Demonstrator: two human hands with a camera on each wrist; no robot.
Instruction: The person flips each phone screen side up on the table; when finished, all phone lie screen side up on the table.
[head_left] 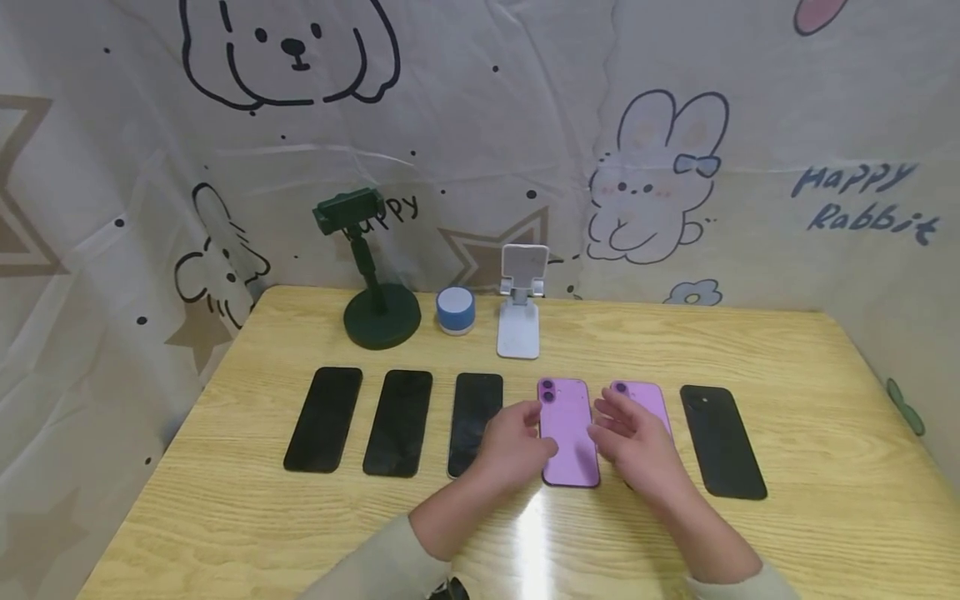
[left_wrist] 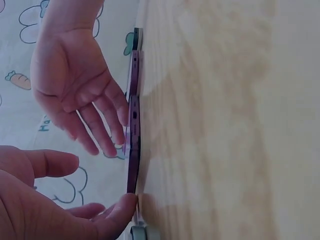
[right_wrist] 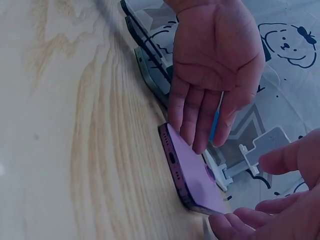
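Note:
A purple phone (head_left: 572, 450) lies back up on the table, its camera lenses at the far left corner. My left hand (head_left: 517, 443) is at its left edge, fingertips right at the side and thumb extended over the near part. On the other side my right hand (head_left: 641, 450) has its loosely bent fingers by the phone's right edge, partly covering a second purple phone (head_left: 651, 402). In the right wrist view the palm of the left hand (right_wrist: 217, 65) faces the purple phone (right_wrist: 192, 172). Neither hand grips anything.
Three dark phones, a left one (head_left: 324, 419), a middle one (head_left: 398, 423) and a right one (head_left: 474, 408), lie left; a black phone (head_left: 723, 442) lies far right. Behind stand a green stand (head_left: 382, 317), a blue-and-white round object (head_left: 455, 311) and a white phone stand (head_left: 519, 329).

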